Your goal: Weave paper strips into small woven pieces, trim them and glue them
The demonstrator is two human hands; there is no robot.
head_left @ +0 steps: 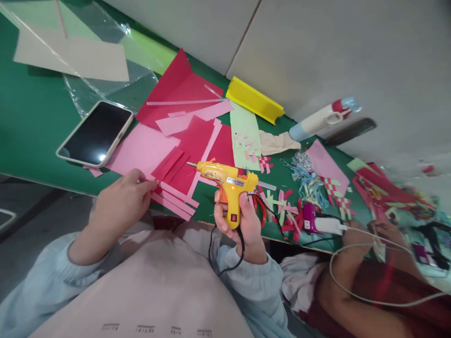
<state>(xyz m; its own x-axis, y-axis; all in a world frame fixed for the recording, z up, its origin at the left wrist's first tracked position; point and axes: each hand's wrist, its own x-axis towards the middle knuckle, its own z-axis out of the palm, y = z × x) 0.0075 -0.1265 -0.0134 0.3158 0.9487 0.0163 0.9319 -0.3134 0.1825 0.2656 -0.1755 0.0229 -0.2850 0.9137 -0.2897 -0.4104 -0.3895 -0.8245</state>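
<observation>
Just below the frame's centre, the right hand wraps round the handle of a glue gun, its body above the fist, yellow with a metal nozzle pointing left, while the left hand touches red paper, whether pinching I cannot tell.

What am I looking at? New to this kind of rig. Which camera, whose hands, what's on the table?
No machine here: a person works bare-handed. The single picture comes from a camera worn on that person's head, looking forward and down. The right hand holds a yellow glue gun, nozzle pointing left. The left hand is at the near end of a red paper strip; its exact grip is unclear. The green table also bears pink paper, a phone and a bottle. Another person's hand shows at right.
</observation>
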